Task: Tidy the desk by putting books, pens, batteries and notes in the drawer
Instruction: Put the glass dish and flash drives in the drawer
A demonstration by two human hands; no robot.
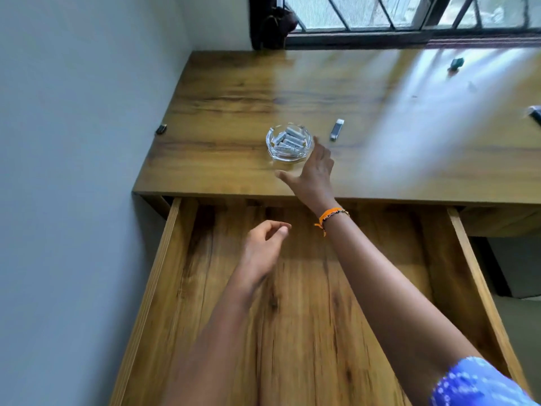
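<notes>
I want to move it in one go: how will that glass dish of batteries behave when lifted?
The glass dish looks thick-walled, so probably heavy for its size and smooth to grip. The batteries lie loose inside and would likely roll if it tilts. Being glass, a drop could chip it.

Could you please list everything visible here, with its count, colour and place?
glass dish: one, clear, on the desk near its front edge
batteries: several, white, lying in the glass dish
small stick-shaped item: one, white and grey, right of the dish
small dark item: one, at the desk's left edge
teal item: one, far right of the desk
dark item: one, cut off at the right edge
desk: one, brown wood, under the window
drawer: one, wood, pulled open
left hand: over the drawer, fingers loosely curled, holding nothing
right hand: open, reaching to the dish
</notes>
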